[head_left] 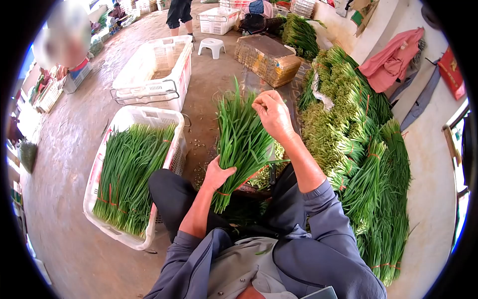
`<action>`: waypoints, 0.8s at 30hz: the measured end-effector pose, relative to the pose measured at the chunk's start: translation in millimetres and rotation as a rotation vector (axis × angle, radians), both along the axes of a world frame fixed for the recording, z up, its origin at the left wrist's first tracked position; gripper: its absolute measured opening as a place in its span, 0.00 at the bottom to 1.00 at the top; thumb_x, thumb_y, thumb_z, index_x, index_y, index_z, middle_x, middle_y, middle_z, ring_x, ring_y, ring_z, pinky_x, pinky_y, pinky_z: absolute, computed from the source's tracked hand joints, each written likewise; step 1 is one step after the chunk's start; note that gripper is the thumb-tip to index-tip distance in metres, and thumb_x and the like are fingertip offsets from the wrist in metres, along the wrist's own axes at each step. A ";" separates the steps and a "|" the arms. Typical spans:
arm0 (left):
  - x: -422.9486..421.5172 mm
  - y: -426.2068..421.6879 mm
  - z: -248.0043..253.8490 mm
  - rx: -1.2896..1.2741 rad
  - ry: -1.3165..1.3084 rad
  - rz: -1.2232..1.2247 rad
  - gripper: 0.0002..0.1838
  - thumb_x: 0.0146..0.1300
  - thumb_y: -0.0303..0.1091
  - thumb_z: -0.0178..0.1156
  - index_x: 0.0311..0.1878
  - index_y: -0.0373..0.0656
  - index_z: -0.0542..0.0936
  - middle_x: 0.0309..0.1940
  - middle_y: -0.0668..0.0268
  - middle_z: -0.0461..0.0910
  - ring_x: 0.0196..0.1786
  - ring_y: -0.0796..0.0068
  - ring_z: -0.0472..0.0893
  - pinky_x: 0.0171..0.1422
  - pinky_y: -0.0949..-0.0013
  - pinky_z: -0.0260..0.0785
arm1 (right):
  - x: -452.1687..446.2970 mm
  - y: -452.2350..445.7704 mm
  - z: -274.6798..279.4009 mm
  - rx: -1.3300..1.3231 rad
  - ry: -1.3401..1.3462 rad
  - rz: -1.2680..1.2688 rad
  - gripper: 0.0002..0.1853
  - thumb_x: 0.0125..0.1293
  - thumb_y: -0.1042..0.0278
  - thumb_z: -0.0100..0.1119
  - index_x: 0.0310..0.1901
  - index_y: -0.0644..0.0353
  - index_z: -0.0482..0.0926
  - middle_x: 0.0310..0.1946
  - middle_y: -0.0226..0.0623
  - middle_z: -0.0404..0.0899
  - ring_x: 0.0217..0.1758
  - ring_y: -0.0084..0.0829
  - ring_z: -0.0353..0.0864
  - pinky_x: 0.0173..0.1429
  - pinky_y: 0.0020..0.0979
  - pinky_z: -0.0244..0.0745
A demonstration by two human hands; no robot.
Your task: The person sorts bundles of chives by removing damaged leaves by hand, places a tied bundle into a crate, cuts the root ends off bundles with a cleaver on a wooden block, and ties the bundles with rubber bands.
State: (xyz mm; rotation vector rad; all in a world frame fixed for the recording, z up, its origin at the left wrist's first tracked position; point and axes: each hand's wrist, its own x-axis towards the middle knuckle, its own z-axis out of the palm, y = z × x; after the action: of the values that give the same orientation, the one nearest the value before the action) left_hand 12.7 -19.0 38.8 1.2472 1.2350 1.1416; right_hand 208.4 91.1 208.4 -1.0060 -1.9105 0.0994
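A bunch of green garlic chives [241, 129] stands between my knees, leaf tips pointing away from me. My left hand [217, 174] is wrapped around its lower left side, just above a red tie [222, 193] near the stem ends. To the right of the upper leaves is my right hand [273, 113], raised with its fingertips pinched together. Whatever those fingers hold, if anything, is too small to make out. A dark-handled knife [272, 175] lies below my right forearm, by pale cut pieces [279, 149].
Tied chives [134, 169] fill the white crate [90, 187] at my left; another white crate [183, 74] stands behind it. Heaped chive bunches [343, 129] line the wall at right. Ahead are a taped cardboard box [266, 57], a white stool [212, 47] and a standing person [179, 15].
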 end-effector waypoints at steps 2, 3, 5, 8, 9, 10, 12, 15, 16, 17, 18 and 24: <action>2.6 0.2 0.6 0.010 0.016 0.003 0.26 0.53 0.31 0.70 0.57 0.35 0.81 0.46 0.61 0.88 0.46 0.73 0.85 0.59 0.67 0.75 | -5.0 -5.7 12.0 -0.219 -0.001 0.057 0.07 0.68 0.70 0.64 0.44 0.61 0.82 0.34 0.47 0.84 0.36 0.50 0.84 0.45 0.43 0.79; 3.0 0.0 0.5 0.020 0.030 -0.001 0.26 0.53 0.31 0.70 0.57 0.35 0.81 0.46 0.61 0.88 0.47 0.73 0.85 0.59 0.67 0.75 | -9.4 -8.7 17.0 -0.437 0.000 0.118 0.08 0.68 0.69 0.64 0.45 0.61 0.81 0.35 0.48 0.85 0.38 0.51 0.85 0.46 0.44 0.79; 2.8 -1.2 0.1 0.030 0.044 -0.002 0.27 0.53 0.31 0.70 0.58 0.35 0.81 0.46 0.61 0.88 0.47 0.73 0.85 0.59 0.67 0.75 | -16.9 -9.0 13.0 -0.400 -0.007 0.144 0.09 0.68 0.68 0.64 0.47 0.60 0.83 0.37 0.50 0.86 0.40 0.50 0.86 0.48 0.43 0.80; 2.7 -0.4 -2.2 0.029 0.032 0.006 0.27 0.53 0.32 0.70 0.57 0.36 0.81 0.46 0.61 0.88 0.47 0.73 0.85 0.59 0.66 0.75 | -21.5 6.3 -6.8 -0.429 -0.195 0.234 0.10 0.70 0.69 0.63 0.49 0.63 0.85 0.36 0.42 0.88 0.24 0.28 0.83 0.32 0.33 0.79; 2.3 -1.3 -2.9 0.031 0.026 0.002 0.27 0.53 0.32 0.71 0.57 0.36 0.81 0.46 0.60 0.88 0.47 0.72 0.85 0.59 0.66 0.75 | -21.8 4.0 -4.1 -0.429 -0.194 0.236 0.10 0.70 0.69 0.63 0.49 0.63 0.85 0.36 0.42 0.88 0.24 0.28 0.83 0.32 0.33 0.79; 0.7 -1.8 -3.5 0.034 0.020 -0.001 0.27 0.52 0.33 0.71 0.57 0.36 0.82 0.46 0.59 0.88 0.47 0.71 0.86 0.59 0.65 0.75 | -21.7 1.7 -1.1 -0.521 -0.032 0.192 0.09 0.70 0.68 0.64 0.46 0.63 0.86 0.35 0.41 0.88 0.25 0.28 0.84 0.33 0.33 0.80; -0.5 0.0 -4.4 0.049 0.038 0.012 0.26 0.53 0.33 0.70 0.57 0.36 0.82 0.46 0.59 0.88 0.47 0.70 0.86 0.59 0.65 0.75 | -19.8 2.3 5.8 -0.540 0.285 0.124 0.09 0.72 0.66 0.64 0.44 0.63 0.87 0.30 0.33 0.86 0.23 0.18 0.79 0.27 0.27 0.77; -0.1 -1.2 -3.7 0.060 0.078 0.040 0.27 0.52 0.34 0.71 0.57 0.37 0.82 0.45 0.59 0.88 0.47 0.68 0.87 0.59 0.64 0.75 | -6.9 0.3 22.0 -0.580 0.316 0.077 0.09 0.73 0.65 0.63 0.44 0.62 0.87 0.26 0.29 0.82 0.23 0.18 0.76 0.29 0.25 0.77; 0.5 -0.4 -3.5 0.063 0.098 0.056 0.27 0.52 0.36 0.71 0.57 0.38 0.82 0.45 0.58 0.89 0.47 0.66 0.87 0.59 0.63 0.76 | -5.9 -6.1 25.4 -0.595 0.304 0.187 0.12 0.73 0.60 0.65 0.42 0.62 0.87 0.27 0.29 0.83 0.27 0.18 0.78 0.33 0.28 0.78; 2.2 0.9 -3.6 0.062 0.092 0.060 0.27 0.52 0.36 0.71 0.57 0.38 0.82 0.45 0.58 0.89 0.47 0.66 0.87 0.59 0.63 0.76 | -1.7 -12.7 30.2 -0.596 0.297 0.189 0.12 0.73 0.60 0.65 0.42 0.62 0.87 0.27 0.29 0.83 0.27 0.18 0.78 0.33 0.28 0.78; 3.7 1.9 -5.8 0.072 0.164 0.087 0.28 0.51 0.37 0.71 0.57 0.40 0.82 0.44 0.57 0.89 0.47 0.62 0.88 0.58 0.61 0.77 | 0.5 -22.7 40.4 -0.687 0.038 0.370 0.12 0.72 0.61 0.65 0.39 0.63 0.87 0.30 0.30 0.84 0.29 0.20 0.79 0.35 0.27 0.77; 12.9 -6.4 7.6 0.065 0.402 0.210 0.30 0.51 0.40 0.70 0.60 0.46 0.82 0.42 0.54 0.88 0.47 0.52 0.87 0.54 0.56 0.78 | -34.2 -28.6 33.3 -0.531 -0.182 0.230 0.13 0.66 0.59 0.67 0.43 0.61 0.87 0.34 0.45 0.86 0.38 0.45 0.86 0.47 0.40 0.79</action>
State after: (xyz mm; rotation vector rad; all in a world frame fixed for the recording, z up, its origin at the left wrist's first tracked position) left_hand 25.6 -25.4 46.4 1.4701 1.6708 1.1183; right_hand 174.2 62.5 241.7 -1.1610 -2.2187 0.6993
